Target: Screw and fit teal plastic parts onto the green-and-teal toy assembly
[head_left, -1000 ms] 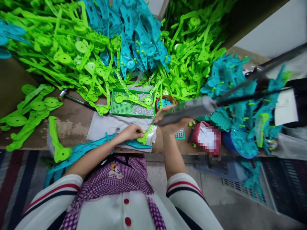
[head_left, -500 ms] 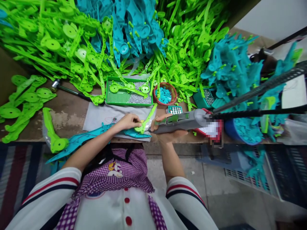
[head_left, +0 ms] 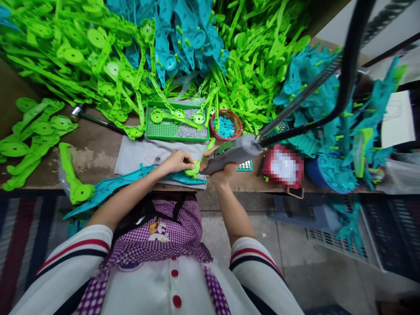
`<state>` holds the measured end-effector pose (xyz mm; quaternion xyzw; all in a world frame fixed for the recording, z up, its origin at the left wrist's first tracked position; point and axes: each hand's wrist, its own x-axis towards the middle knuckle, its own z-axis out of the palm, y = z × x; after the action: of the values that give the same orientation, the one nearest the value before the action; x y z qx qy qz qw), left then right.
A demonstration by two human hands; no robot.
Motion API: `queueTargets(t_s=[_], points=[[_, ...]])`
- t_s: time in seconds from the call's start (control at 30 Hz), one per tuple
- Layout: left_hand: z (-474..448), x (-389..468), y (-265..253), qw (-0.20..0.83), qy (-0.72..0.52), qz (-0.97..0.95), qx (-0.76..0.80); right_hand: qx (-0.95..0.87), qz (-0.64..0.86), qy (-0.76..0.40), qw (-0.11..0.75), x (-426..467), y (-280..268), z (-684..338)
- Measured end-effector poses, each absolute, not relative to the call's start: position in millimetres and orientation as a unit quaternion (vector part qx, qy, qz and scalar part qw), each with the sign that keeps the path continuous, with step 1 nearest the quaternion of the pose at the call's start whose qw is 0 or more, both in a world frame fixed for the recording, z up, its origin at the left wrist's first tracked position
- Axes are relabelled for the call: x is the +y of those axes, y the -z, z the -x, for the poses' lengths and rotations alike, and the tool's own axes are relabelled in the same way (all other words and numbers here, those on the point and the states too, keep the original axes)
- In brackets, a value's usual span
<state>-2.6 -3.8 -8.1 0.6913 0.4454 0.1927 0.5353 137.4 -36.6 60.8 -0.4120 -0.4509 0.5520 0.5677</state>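
My right hand [head_left: 225, 174] is wrapped round a grey electric screwdriver [head_left: 234, 153], which is tilted, its cord end up to the right. The front end points down at a lime-green plastic part [head_left: 192, 169]; the bit is hidden behind my fingers. Thumb and fingertips of my left hand [head_left: 179, 162] are closed at that green part, apparently pressing or pinching something too small to make out. Beneath it lies a long turquoise plastic piece [head_left: 113, 185], partly on a grey cloth [head_left: 134, 151] and partly over the table edge.
A green tray [head_left: 160, 131] holds small metal screws. Beside it stand a red basket [head_left: 240, 130] of turquoise bits and a red box [head_left: 269, 162]. A hammer [head_left: 98, 121] lies left. Heaps of green parts [head_left: 75, 54] and turquoise parts [head_left: 187, 35] fill the back. The screwdriver's black cord [head_left: 344, 83] hangs right.
The screwdriver has swung left and stands steeper, its cord end raised, uncovering the red box. My right hand tilted with it. My left hand has hardly moved, staying at the green part.
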Motion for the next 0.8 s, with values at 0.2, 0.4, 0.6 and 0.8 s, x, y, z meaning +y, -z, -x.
queueTargets(t_s=[0.2,0.4,0.6,0.8], points=[[1,-6,4,0.514,-0.190,-0.703,0.454,-0.465,0.382,-0.556,0.573,-42,-52,-141],[0,-10,1,0.478,-0.191,-0.720,0.466,-0.483,0.365,-0.557,0.569,-43,-38,-146],[-1,-12,1,0.476,-0.179,-0.722,0.469,-0.517,0.330,-0.564,0.553,-42,-29,-149],[-1,-10,1,0.451,-0.161,-0.735,0.479,-0.511,0.330,-0.553,0.569,-45,-29,-150]])
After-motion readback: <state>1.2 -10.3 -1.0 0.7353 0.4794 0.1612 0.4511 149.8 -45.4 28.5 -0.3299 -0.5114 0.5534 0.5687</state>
